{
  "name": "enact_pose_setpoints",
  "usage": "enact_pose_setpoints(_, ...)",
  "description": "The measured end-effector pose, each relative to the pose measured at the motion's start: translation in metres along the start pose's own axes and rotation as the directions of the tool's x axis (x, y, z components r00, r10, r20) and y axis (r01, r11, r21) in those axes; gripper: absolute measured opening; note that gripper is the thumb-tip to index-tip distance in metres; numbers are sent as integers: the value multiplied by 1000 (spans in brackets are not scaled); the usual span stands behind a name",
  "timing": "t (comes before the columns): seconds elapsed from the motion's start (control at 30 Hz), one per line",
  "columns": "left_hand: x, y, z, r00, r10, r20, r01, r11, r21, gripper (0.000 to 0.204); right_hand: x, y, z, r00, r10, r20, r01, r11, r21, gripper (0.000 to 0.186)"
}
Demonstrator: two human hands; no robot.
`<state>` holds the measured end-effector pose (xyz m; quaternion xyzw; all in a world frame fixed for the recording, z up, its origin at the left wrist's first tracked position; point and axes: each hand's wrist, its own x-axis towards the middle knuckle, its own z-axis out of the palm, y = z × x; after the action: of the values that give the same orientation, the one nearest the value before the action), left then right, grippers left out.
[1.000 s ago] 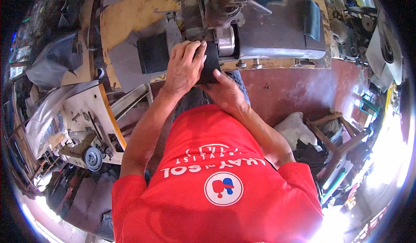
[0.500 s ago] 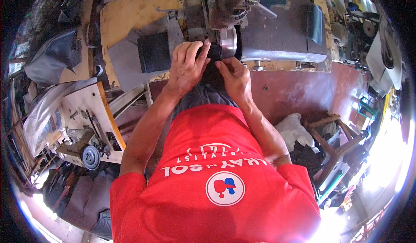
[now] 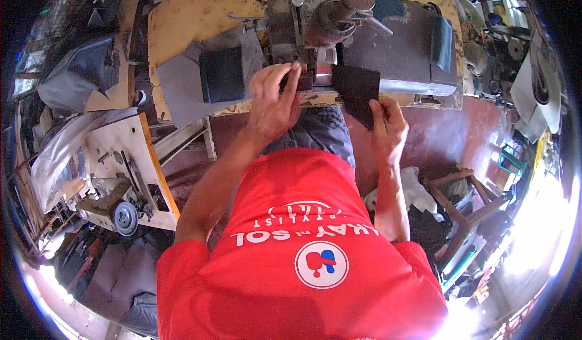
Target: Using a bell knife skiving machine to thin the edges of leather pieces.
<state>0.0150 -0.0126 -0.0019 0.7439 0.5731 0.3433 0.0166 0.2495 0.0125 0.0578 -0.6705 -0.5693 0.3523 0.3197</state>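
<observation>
In my right hand [image 3: 388,125] I hold a flat, dark rectangular piece, like leather [image 3: 359,88], gripped by its lower right corner between thumb and fingers. The piece hangs just right of the machine's shiny metal cylinder [image 3: 324,73], with its left edge close to it. My left hand [image 3: 276,97] rests at the left side of the bench machine [image 3: 330,31], which looks like a leather skiving machine. The fingers there are bent, with a gap at the thumb, and the tips reach the dark metal part beside the cylinder. Nothing shows in that hand.
Left of the machine a black rectangular piece [image 3: 221,74] lies on a grey sheet [image 3: 176,91] on the worn yellow tabletop [image 3: 188,22]. Dark sheets cover the right side [image 3: 412,49]. A white panel with a motor pulley [image 3: 125,219] stands at lower left, a wooden frame [image 3: 467,213] at lower right.
My right hand has moved right, away from the cylinder, drawing the dark piece out into plain sight. My left hand has stayed beside the machine. The whole view has shifted slightly.
</observation>
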Motion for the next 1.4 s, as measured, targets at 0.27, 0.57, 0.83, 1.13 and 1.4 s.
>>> enact_pose_setpoints(0.27, 26, 34, -72, 913, 125, 388, -40, 974, -221, 50, -10, -39, 11, 707, -512, 488, 541, 836, 93, 26)
enact_pose_setpoints(0.57, 36, -10, -41, 983, -15, 184, 7, 999, 44, 30, 6, -12, 96, 966, -153, 209, 110, 972, 206, 23)
enact_pose_setpoints(0.83, 23, -21, 1, 1000, -13, 27, 16, 994, -104, 31, 55, -42, 50, 800, -394, -453, 522, 829, 201, 20)
enact_pose_setpoints(1.13, 26, -22, 10, 999, -9, -31, 8, 999, -35, 24, 98, -139, -27, 589, -801, -112, 750, 593, -294, 15)
enact_pose_setpoints(1.4, 22, -20, 23, 996, 4, -86, -3, 1000, 12, 26, 113, -92, 24, 444, -796, -412, 717, 591, -368, 28)
